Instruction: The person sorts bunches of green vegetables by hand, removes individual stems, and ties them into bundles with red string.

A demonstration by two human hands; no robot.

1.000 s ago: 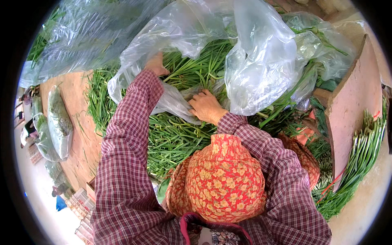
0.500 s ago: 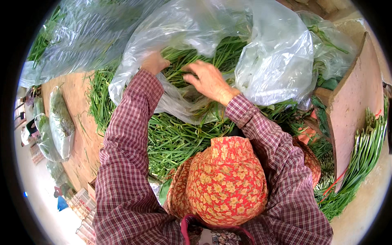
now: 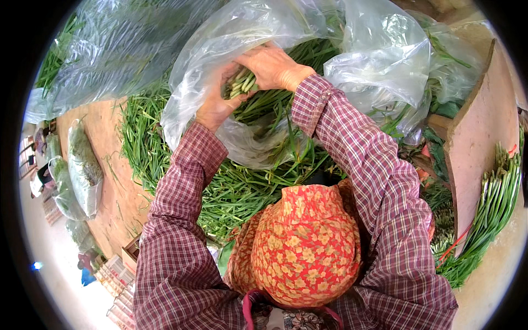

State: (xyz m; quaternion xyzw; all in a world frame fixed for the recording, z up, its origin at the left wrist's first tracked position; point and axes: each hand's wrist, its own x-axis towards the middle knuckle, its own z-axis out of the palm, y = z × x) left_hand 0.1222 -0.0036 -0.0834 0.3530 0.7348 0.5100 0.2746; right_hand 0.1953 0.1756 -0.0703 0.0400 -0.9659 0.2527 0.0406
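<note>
Both my hands close round a bunch of long green chives (image 3: 243, 82) at the mouth of a large clear plastic bag (image 3: 190, 66). The bunch's pale cut ends point toward me. My left hand (image 3: 219, 103) grips the bunch from the left and below, its thumb by the cut ends. From above and the right, my right hand (image 3: 273, 67) wraps over it, with its fingertips partly hidden. More long green leaves (image 3: 313, 54) lie inside the bag behind my hands.
Loose greens (image 3: 242, 187) are heaped between the bag and my red flowered apron (image 3: 305, 247). A wooden board (image 3: 481, 132) stands at the right, beside a tied bundle of greens (image 3: 492, 203). Filled clear bags (image 3: 85, 170) rest at the far left. Plastic sheeting (image 3: 126, 47) covers greens at the back left.
My hands, apart and reaching into the bag before, have come together round a bunch of chives. The right hand moved up and left; the bunch's pale ends now show.
</note>
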